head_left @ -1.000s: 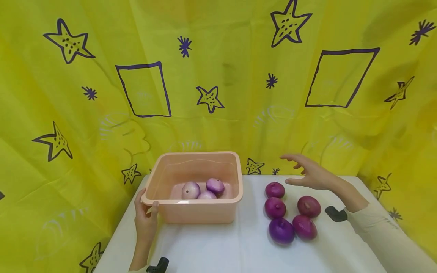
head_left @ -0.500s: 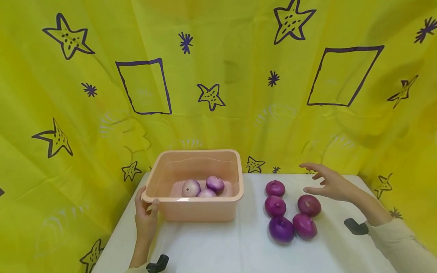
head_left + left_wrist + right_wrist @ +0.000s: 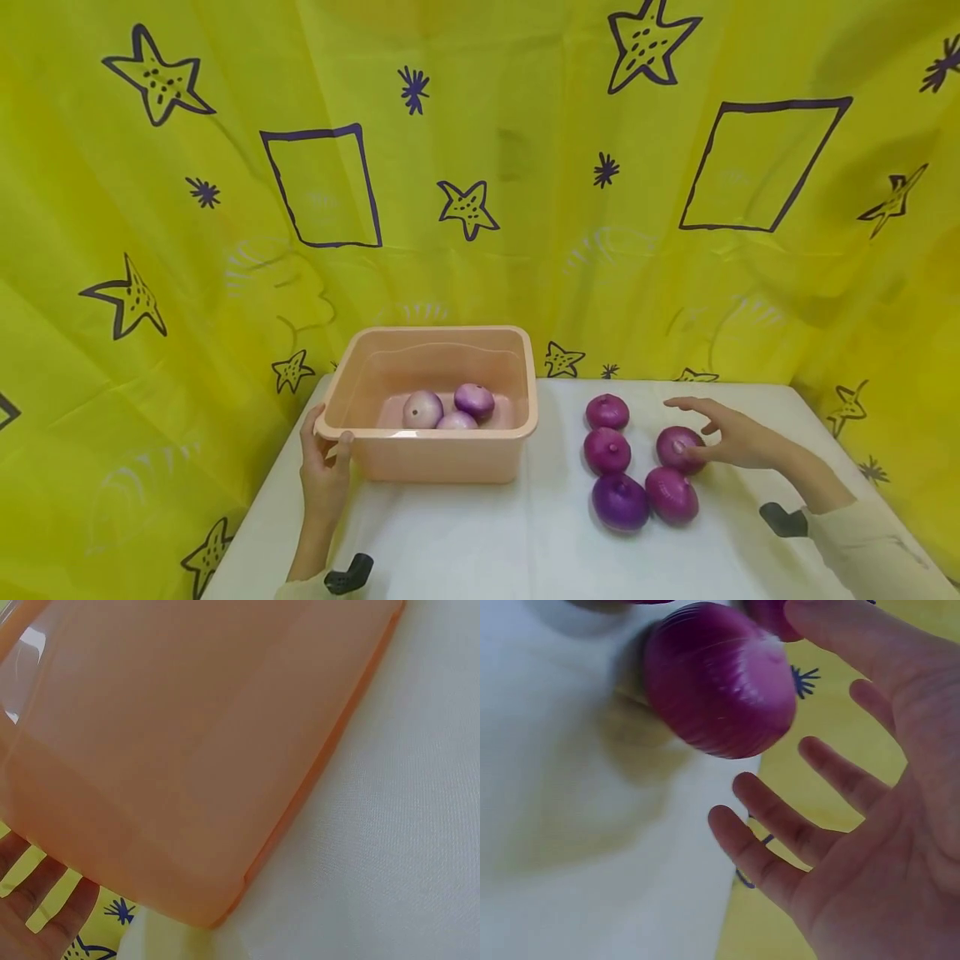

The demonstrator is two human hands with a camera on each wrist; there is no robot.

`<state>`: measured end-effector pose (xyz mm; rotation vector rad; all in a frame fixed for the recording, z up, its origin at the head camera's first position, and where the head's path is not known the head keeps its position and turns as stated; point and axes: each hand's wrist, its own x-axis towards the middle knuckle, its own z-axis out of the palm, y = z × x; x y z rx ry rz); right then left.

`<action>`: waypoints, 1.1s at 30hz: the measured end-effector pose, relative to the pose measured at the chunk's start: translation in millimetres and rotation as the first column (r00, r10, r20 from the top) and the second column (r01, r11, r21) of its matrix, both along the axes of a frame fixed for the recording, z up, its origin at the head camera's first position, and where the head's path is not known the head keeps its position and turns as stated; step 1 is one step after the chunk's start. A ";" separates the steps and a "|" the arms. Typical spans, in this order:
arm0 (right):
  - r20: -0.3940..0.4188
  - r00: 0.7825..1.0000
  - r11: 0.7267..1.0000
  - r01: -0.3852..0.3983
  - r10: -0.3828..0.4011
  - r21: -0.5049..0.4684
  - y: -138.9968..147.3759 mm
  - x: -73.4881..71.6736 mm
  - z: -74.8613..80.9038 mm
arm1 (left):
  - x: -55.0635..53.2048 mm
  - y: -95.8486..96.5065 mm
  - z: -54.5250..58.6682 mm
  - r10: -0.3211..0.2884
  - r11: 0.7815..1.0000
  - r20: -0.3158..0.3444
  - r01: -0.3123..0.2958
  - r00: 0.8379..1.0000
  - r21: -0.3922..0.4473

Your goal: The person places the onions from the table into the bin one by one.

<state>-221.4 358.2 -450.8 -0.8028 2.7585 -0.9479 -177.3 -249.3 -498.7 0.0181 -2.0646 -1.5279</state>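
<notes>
A peach plastic bin (image 3: 435, 461) stands on the left of the table, with three pale purple onions (image 3: 422, 410) inside. My left hand (image 3: 325, 477) grips its front left corner, thumb on the front and fingers along the side. In the left wrist view, fingers (image 3: 71, 911) show beyond the bin's wall (image 3: 187, 750). On the right, my right hand (image 3: 738, 439) hovers spread over a red onion (image 3: 672, 440), the thumb overlapping it in the head view. The right wrist view shows this onion (image 3: 720, 682) beside the loosely bent fingers, held by none of them.
Several more red onions lie close together right of the bin: two behind (image 3: 607, 412), a darker purple one (image 3: 621, 502) in front and one (image 3: 672, 495) beside it. A white cloth (image 3: 465, 542) covers the table. A yellow patterned curtain (image 3: 480, 283) hangs behind and at both sides.
My right hand has moved right, then down and toward the back right onion. The left hand keeps its grip on the bin. The view has shifted slightly.
</notes>
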 end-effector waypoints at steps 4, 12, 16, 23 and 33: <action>0.035 0.998 0.998 -0.059 0.059 -0.019 6.1 1.4 -12.3 | -0.4 0.1 0.0 -0.001 1.000 -0.001 0.001 1.000 -0.002; 0.169 0.985 0.999 -0.025 0.030 -0.031 9.4 5.8 -21.1 | -1.4 -0.2 -0.7 -0.009 1.000 -0.006 0.009 1.000 0.005; 0.199 0.980 1.000 -0.013 0.018 -0.026 9.7 7.2 -22.3 | -0.3 0.0 -0.4 -0.004 1.000 -0.006 0.004 1.000 0.001; 0.209 0.978 0.999 -0.017 0.026 -0.045 9.5 7.6 -24.6 | -0.2 -0.9 -0.7 0.007 1.000 0.000 -0.007 1.000 -0.008; 0.215 0.976 0.999 -0.008 0.018 -0.047 10.7 8.1 -25.8 | 0.4 0.2 -0.2 -0.001 1.000 0.019 0.001 1.000 0.014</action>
